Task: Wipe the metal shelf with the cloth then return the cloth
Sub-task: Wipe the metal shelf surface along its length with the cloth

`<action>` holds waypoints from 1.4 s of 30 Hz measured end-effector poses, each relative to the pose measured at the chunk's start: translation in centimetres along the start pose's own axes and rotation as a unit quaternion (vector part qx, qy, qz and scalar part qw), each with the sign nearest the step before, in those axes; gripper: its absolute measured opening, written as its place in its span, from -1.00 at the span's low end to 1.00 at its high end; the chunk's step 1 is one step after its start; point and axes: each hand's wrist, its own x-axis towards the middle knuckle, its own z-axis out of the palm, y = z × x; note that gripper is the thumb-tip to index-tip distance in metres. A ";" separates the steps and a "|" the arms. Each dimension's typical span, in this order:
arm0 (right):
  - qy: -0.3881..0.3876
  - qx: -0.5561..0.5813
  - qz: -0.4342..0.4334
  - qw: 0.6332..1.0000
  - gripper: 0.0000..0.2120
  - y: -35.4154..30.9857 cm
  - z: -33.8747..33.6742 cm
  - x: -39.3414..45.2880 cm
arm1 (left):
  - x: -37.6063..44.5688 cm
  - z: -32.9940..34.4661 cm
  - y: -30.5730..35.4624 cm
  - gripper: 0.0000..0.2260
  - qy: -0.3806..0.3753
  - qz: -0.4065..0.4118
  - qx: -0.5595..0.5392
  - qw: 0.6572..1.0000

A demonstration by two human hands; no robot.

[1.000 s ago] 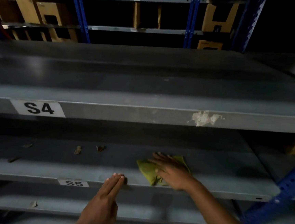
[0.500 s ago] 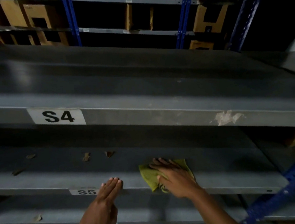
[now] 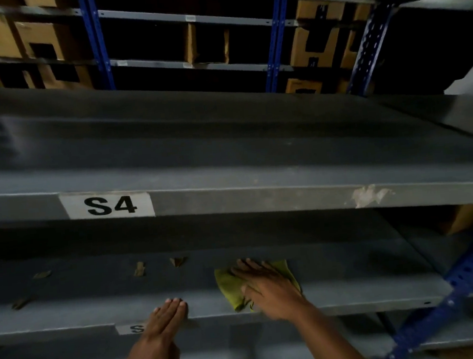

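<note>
A yellow-green cloth (image 3: 228,289) lies on the grey metal shelf (image 3: 353,286), the one below the S4 label. My right hand (image 3: 267,288) presses flat on the cloth with fingers spread, covering most of it. My left hand (image 3: 167,318) rests flat on the shelf's front edge to the left of the cloth, fingers together, partly covering the shelf's label. It holds nothing.
Small brown scraps (image 3: 139,268) lie on the shelf left of the cloth. The shelf marked S4 (image 3: 109,205) overhangs just above. A blue upright post (image 3: 450,286) stands at the right. Cardboard boxes (image 3: 315,46) fill the racks behind.
The view has shifted so the shelves sit lower and further right in the frame. My right hand stays pressed on the cloth and my left hand stays on the shelf edge.
</note>
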 end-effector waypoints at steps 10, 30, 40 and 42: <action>0.077 0.126 0.099 0.984 -0.57 0.1 0.7 4.4 | 0.1 -0.4 0.6 -0.37 0.023 -0.015 0.013 1.000; 0.003 0.010 0.002 1.000 -0.47 -5.3 1.4 3.5 | -3.7 -5.0 -6.3 -0.45 0.035 0.008 0.070 0.997; 0.097 0.128 0.147 0.976 -0.62 -9.7 3.4 9.4 | -3.5 -4.3 -7.5 -0.37 0.019 0.002 0.039 0.999; 0.042 0.033 0.062 0.997 -0.56 -10.9 3.9 9.8 | -3.5 -4.3 -7.8 -0.35 0.005 0.003 0.038 0.999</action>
